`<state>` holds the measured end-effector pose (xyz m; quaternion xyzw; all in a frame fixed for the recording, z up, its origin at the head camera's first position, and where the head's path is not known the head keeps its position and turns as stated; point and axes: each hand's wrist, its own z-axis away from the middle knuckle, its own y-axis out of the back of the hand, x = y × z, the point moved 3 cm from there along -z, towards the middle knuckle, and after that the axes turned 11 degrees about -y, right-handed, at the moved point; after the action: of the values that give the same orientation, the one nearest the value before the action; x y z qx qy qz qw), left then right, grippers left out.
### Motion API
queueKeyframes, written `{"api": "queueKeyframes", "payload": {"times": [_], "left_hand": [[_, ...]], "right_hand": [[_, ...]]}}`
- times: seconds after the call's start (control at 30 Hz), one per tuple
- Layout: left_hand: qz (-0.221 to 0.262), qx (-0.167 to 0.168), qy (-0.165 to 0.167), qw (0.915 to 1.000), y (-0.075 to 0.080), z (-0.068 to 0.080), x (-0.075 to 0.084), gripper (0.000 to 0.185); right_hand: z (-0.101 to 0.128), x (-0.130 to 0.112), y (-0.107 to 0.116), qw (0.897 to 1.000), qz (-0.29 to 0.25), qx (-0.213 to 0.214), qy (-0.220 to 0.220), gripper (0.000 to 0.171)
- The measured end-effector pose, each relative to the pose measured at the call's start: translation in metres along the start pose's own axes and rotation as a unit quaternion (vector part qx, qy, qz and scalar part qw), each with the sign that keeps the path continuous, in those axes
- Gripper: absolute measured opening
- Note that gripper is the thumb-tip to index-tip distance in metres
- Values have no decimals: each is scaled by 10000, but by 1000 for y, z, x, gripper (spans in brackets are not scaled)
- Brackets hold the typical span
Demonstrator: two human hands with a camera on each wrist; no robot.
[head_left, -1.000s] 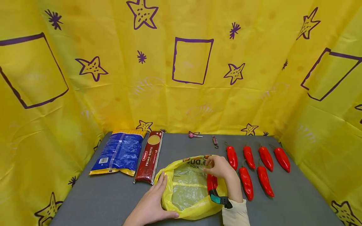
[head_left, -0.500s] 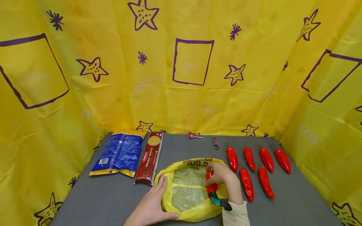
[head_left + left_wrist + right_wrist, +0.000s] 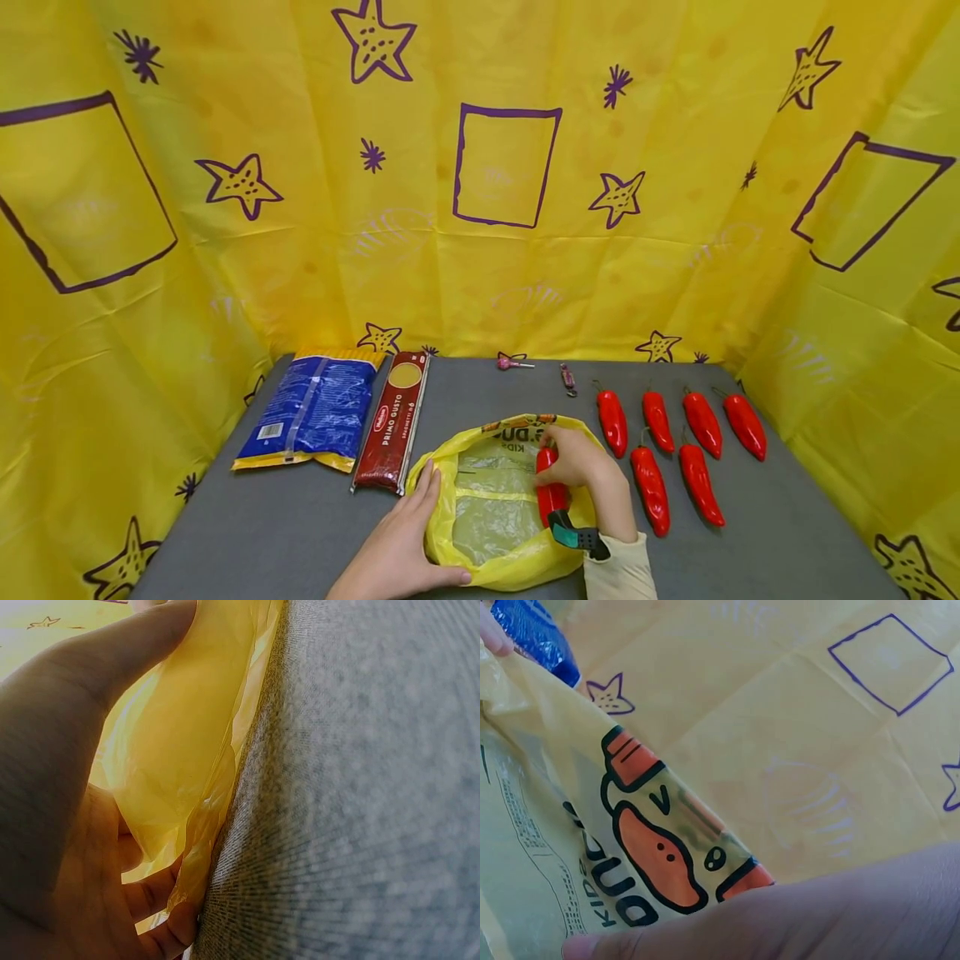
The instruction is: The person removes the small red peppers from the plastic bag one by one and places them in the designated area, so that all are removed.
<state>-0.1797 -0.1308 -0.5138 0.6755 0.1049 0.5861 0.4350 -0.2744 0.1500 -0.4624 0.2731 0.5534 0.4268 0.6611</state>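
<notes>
A yellow plastic bag [image 3: 495, 571] lies with its mouth spread wide, its see-through inside facing up. My left hand [image 3: 401, 533] curves round the bag's left side, the fingers along the rim and the thumb at the near edge. In the left wrist view, bent fingers [image 3: 154, 892] touch the yellow film. My right hand [image 3: 577, 462] reaches inside the bag's right part and grips a red pepper [image 3: 553, 504] near its top. The right wrist view shows the bag's printed far wall [image 3: 660, 855] and part of the right hand [image 3: 802, 922]; the pepper is hidden there.
Several red peppers [image 3: 651, 492] lie right of the bag. A lollipop [image 3: 513, 364] and a wrapped candy [image 3: 567, 379] lie at the back. On the left are a red spaghetti pack [image 3: 392, 421] and a blue-yellow packet [image 3: 311, 408]. Yellow patterned cloth [image 3: 510, 275] walls the grey table.
My right hand has come down from above the pepper in the bag and closed its fingers on it. The left hand has stayed at the bag's left side.
</notes>
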Motion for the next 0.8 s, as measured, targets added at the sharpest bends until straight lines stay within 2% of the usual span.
{"api": "queueKeyframes", "payload": {"times": [0.37, 0.53, 0.8], "left_hand": [[-2, -26, 21, 10000, 0, 0, 0, 143], [-7, 7, -32, 10000, 1, 1, 1, 144], [29, -8, 40, 10000, 1, 1, 3, 144]], "right_hand": [[-3, -2, 0, 9997, -101, 72, 230, 51], [-4, -4, 1, 9985, -123, 157, 510, 49], [-4, -6, 3, 9969, -232, 42, 751, 48]]}}
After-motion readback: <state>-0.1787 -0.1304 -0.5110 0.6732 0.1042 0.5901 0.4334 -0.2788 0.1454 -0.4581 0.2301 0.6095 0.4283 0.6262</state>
